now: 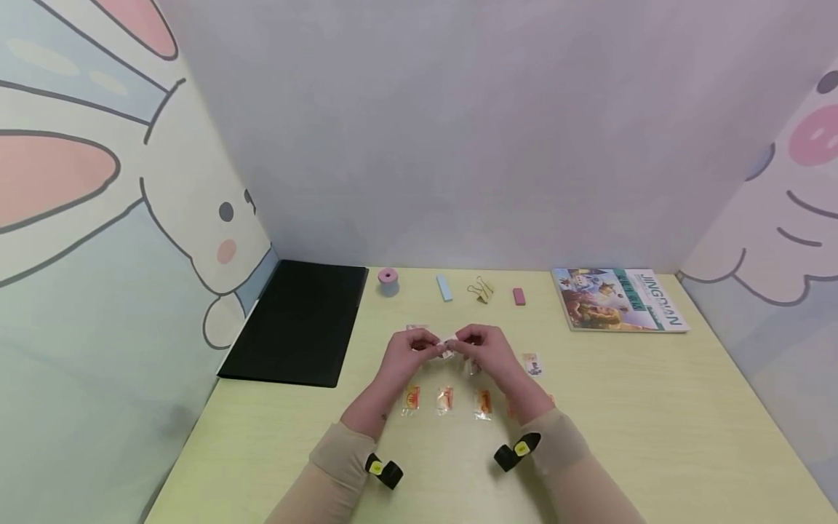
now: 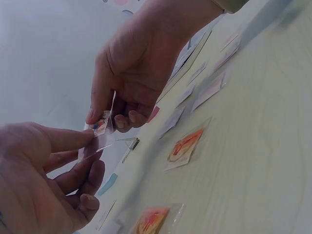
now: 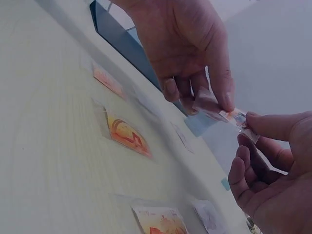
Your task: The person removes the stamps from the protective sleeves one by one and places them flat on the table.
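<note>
Above the middle of the table, a small picture stamp (image 3: pixel 236 118) sits partly in a clear plastic sleeve (image 3: pixel 208 105). My left hand (image 1: pixel 409 354) pinches the sleeve end between thumb and fingers. From the other side my right hand (image 1: pixel 492 355) pinches the stamp with thumb and fingertips. Below the hands lies a row of orange stamps in clear sleeves, among them one stamp (image 1: pixel 411 398) at the left and another (image 1: pixel 483 402) near the right forearm. A pale stamp (image 1: pixel 533 364) lies right of the right hand; others behind the hands are partly hidden.
A black folder (image 1: pixel 294 320) lies at the left. Along the back are a purple-and-grey roll (image 1: pixel 388 282), a light blue strip (image 1: pixel 444 287), gold binder clips (image 1: pixel 482 290) and a pink eraser-like block (image 1: pixel 519 296). A picture book (image 1: pixel 618 300) lies at the back right.
</note>
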The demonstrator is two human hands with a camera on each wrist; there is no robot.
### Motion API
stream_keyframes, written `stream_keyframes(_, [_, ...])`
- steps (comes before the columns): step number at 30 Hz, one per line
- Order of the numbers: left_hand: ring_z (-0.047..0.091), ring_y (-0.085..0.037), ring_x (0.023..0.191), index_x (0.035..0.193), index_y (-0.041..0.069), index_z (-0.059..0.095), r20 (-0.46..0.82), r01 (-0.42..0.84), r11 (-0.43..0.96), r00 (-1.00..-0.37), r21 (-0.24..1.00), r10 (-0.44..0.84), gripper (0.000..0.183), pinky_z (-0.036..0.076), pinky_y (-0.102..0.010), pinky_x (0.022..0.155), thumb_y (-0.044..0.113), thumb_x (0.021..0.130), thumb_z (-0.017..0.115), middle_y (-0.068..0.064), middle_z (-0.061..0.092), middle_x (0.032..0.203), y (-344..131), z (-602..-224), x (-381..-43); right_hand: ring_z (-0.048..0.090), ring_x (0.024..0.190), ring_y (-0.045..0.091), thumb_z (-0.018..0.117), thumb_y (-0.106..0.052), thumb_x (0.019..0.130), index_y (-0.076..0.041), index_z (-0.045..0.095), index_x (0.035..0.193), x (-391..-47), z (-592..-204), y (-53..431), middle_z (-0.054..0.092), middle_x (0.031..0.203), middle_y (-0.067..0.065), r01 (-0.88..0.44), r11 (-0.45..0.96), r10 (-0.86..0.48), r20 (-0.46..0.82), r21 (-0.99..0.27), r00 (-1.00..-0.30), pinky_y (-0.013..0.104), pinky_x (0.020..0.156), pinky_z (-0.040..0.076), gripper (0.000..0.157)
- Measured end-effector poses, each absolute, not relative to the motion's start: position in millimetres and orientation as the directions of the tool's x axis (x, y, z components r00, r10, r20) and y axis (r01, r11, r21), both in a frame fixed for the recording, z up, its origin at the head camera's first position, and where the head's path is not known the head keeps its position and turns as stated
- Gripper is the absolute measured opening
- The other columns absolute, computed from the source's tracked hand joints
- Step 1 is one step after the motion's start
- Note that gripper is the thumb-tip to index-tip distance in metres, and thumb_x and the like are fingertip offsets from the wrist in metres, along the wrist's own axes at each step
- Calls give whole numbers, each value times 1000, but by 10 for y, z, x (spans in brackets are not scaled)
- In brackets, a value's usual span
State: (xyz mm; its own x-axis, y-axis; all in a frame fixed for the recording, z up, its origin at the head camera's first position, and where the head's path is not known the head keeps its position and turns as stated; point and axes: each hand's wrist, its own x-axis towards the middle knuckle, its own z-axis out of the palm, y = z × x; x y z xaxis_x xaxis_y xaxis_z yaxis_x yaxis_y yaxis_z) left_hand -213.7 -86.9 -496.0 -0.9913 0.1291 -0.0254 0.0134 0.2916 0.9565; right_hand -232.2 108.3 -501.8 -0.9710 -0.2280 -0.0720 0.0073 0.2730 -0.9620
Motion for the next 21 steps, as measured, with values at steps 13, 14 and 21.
stream_keyframes(13, [58, -12, 76, 80, 18, 75, -117, -134, 465, -991, 875, -65, 6, 48, -29, 70, 23, 81, 73, 6, 68, 77, -825, -4955, -2100, 52, 59, 19, 73, -30, 80, -12, 73, 85, -2617, -5005, 1137, 64, 79, 18, 182, 305, -17, -196, -935, -980, 29, 53, 42, 18])
stream_keyframes(14, [58, -12, 75, 78, 18, 75, -121, -138, 484, -990, 864, -66, 5, 48, -29, 70, 23, 80, 73, 7, 68, 76, -817, -4950, -2100, 53, 59, 18, 73, -30, 80, -12, 73, 84, -2642, -5006, 1125, 66, 79, 15, 186, 343, -24, -207, -921, -978, 29, 53, 43, 18])
stream_keyframes(21, [55, -13, 63, 66, 20, 69, -123, -143, 635, -989, 759, -76, 13, 43, -30, 57, 27, 74, 78, 8, 63, 66, -734, -4965, -2130, 56, 57, 16, 76, -30, 76, -14, 73, 74, -2745, -5003, 1023, 68, 71, 6, 165, 587, -14, -214, -792, -977, 27, 51, 43, 17])
